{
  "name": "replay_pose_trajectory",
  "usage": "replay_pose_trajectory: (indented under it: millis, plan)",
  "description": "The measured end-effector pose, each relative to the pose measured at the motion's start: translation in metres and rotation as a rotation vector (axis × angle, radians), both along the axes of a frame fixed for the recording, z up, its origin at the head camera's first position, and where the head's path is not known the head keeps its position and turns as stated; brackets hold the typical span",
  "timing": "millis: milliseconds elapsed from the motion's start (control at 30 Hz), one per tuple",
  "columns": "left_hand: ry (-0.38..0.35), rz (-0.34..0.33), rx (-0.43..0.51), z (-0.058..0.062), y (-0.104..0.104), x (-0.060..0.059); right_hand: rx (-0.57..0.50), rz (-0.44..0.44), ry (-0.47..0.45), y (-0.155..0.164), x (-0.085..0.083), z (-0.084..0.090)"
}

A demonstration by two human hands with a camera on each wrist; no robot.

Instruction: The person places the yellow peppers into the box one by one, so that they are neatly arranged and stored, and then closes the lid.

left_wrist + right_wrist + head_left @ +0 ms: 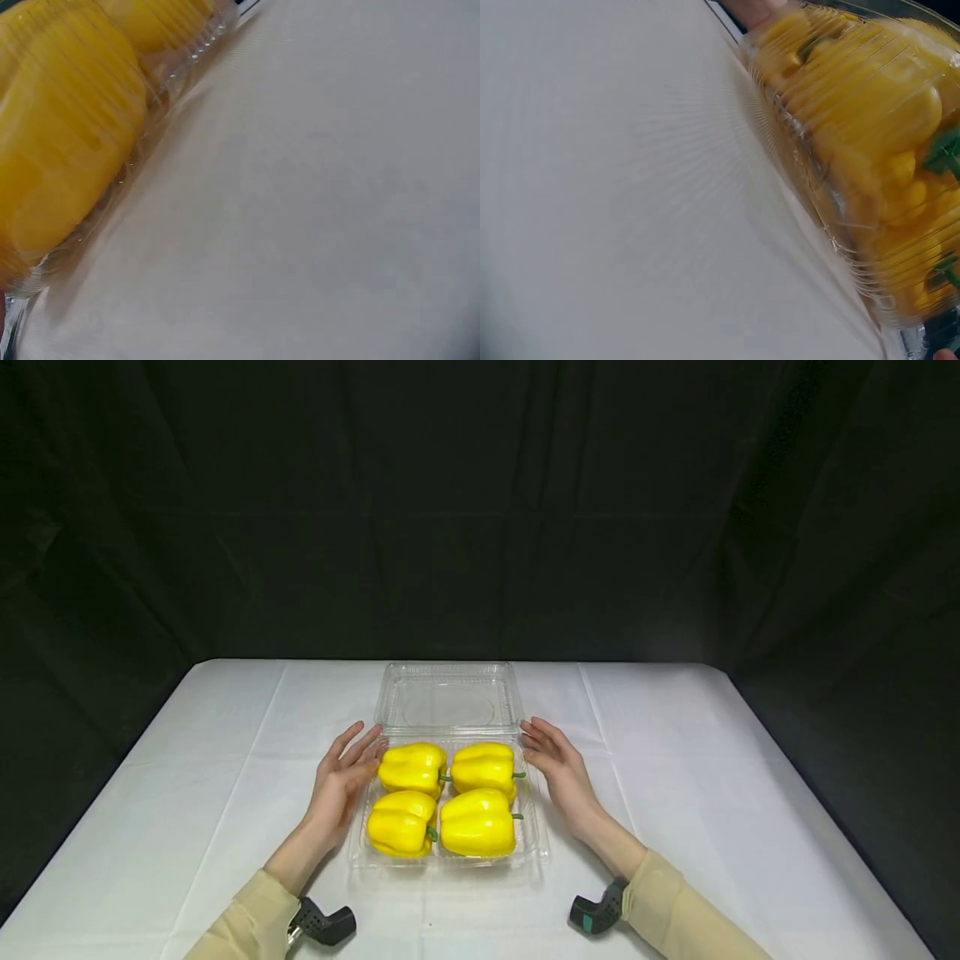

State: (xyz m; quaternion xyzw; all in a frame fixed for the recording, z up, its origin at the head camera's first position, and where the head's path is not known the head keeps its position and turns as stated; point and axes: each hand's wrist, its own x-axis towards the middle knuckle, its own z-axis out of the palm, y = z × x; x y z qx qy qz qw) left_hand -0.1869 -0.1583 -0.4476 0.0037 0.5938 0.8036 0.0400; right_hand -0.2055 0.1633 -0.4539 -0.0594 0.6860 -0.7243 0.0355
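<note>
A clear plastic clamshell container (534, 831) stands on the table, its hinged lid (448, 697) folded back away from me. Several yellow bell peppers with green stems lie inside in two rows, among them a front right pepper (477, 827) and a front left pepper (401, 827). My left hand (337, 789) is at the container's left side, fingers extended toward the hinge. On the opposite side, my right hand (564, 774) has its fingertips right by the hinge corner. Both wrist views show peppers through the ribbed clear wall (817, 176).
White cloth covers the table (697, 777), with fold creases running front to back. A black curtain (465, 510) hangs behind it and at both sides. Dark devices, a left one (326, 922) and a right one (600, 908), sit at my wrists by the beige sleeves.
</note>
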Motion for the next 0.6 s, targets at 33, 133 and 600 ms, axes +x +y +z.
replay_pose_trajectory:
  millis: [33,133,600]
  plan:
    - [0.002,-0.006,0.036,-0.0005,-0.0002,-0.0004,-0.033,0.017,-0.004,-0.0001,-0.0005,-0.0006]
    - [-0.003,-0.026,0.11,-0.002,-0.0016,-0.0009,-0.096,0.049,-0.009,0.0002,-0.0008,-0.0017]
    - [-0.035,-0.102,0.34,-0.0001,-0.0087,0.0004,-0.157,0.103,0.056,0.0022,0.0012,-0.0047]
